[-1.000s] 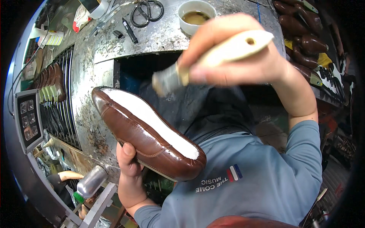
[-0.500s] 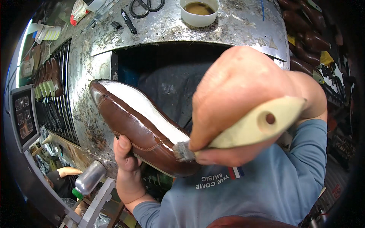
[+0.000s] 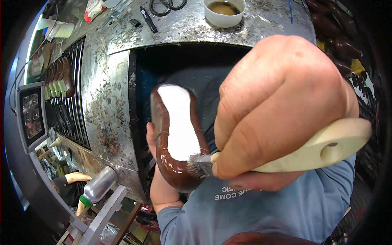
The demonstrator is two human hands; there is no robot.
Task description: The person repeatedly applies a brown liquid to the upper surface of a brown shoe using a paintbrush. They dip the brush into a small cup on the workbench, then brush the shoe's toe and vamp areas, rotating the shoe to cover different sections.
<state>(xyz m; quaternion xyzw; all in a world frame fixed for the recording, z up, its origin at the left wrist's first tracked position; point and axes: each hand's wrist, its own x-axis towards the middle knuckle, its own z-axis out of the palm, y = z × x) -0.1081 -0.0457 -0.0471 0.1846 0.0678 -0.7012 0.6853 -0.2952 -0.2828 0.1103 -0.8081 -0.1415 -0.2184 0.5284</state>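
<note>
A brown leather shoe (image 3: 179, 126), bottom side up, shows a white sole area bordered by glossy leather. My left hand (image 3: 151, 141) grips it from beneath and the left side; most of those fingers are hidden behind the shoe. Closed around a brush (image 3: 304, 157) with a cream handle and a hole near its end, my right hand (image 3: 281, 110) is large in the foreground. The brush's grey bristles (image 3: 196, 166) touch the leather at the near end of the shoe, beside the white edge, where the brown surface looks wet.
A worn metal bench (image 3: 106, 122) surrounds a dark recess beyond the shoe. On it stand a white tub (image 3: 223, 18) of brownish liquid, a black marker (image 3: 148, 19) and scissors (image 3: 165, 7). Brown shoes (image 3: 67, 77) line a rack at left; more brown shoes (image 3: 339, 24) lie at right.
The shoe has swung from a slanted, side-on pose to nearly upright in view, its white bottom now facing up. The brush has stayed on the near end, and my right hand looks closer.
</note>
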